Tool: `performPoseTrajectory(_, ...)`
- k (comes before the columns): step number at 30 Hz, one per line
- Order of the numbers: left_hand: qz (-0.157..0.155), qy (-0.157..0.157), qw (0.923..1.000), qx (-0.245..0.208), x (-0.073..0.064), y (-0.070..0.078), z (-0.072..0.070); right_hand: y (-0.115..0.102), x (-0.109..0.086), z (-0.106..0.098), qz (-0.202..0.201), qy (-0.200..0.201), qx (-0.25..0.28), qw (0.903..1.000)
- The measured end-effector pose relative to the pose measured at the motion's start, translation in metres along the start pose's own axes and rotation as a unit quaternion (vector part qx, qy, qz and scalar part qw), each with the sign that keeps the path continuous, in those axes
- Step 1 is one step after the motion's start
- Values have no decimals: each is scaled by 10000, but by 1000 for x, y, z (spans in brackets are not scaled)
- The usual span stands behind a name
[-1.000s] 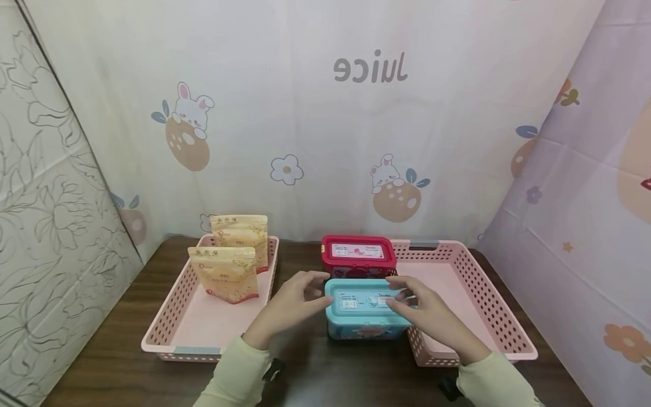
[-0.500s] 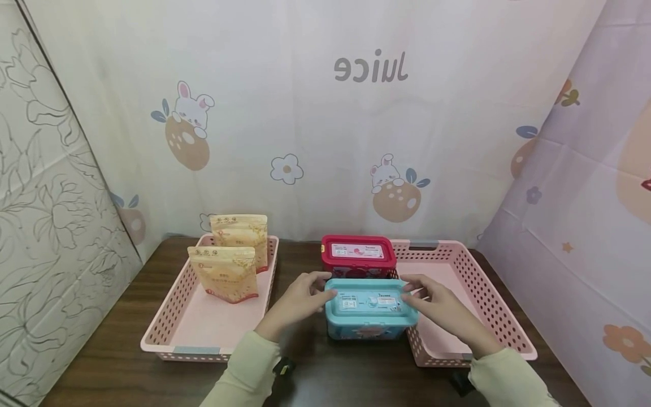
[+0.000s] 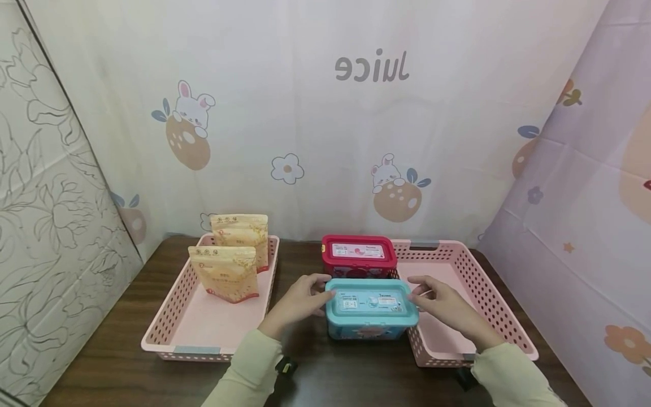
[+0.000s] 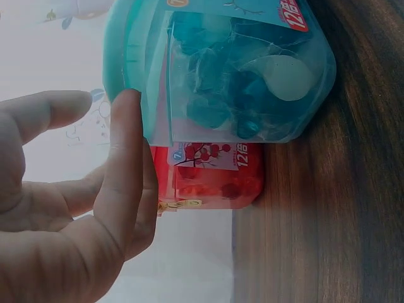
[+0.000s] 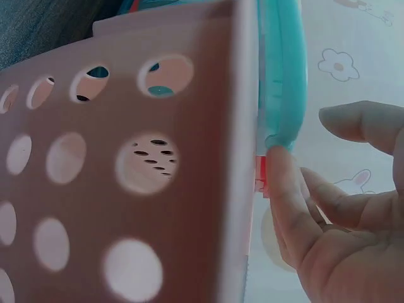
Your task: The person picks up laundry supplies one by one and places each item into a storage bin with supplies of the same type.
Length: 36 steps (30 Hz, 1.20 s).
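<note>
In the head view a teal-lidded box stands on the dark wooden table, and the left wrist view shows blue-green packets through its clear wall. My left hand is at the box's left end. One fingertip meets the lid's edge, while the thumb stays apart from it in that wrist view. At the other end is my right hand, over the near left rim of the right pink basket. Its finger touches the lid's edge and its thumb points away. Behind stands a similar red box.
A second pink basket at the left holds a front yellow pouch and a rear yellow pouch, both upright. A printed curtain closes off the back of the wooden table.
My right hand has drawn rightward from above the teal lid to its right end. My left hand has shifted slightly right, against the left end. The boxes look unmoved.
</note>
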<state>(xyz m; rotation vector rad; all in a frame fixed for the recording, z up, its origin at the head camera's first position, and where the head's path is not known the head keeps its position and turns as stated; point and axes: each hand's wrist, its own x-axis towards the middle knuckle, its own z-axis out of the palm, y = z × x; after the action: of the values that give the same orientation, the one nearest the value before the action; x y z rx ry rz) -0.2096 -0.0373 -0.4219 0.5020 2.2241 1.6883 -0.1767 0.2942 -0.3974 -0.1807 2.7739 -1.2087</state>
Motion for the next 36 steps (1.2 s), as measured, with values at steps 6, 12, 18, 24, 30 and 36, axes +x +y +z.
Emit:
performPoseTrajectory(6, -19, 2, 10000, 72, 1, -1, 0, 1, 2, 1, 169, -127, -94, 9997)
performPoseTrajectory(12, -154, 42, 9997, 162, 1, -1, 0, 4, 5, 0, 61, -152, -117, 9998)
performPoseTrajectory(18, -153, 68, 9997, 170, 3, -1, 0, 3, 4, 0, 58, -178, -99, 9998)
performPoseTrajectory(24, -226, 90, 9996, 143, 3, -2, 0, 2, 5, 0, 67, -171, -104, 9998)
performPoseTrajectory(30, -158, 91, 9992, 360, 3, 0, 1, 3, 6, 0, 33, -157, -105, 9998)
performPoseTrajectory(36, -70, 81, 9968, 786, 0, 4, 1, -1, 5, 1, 155, -158, -125, 9997)
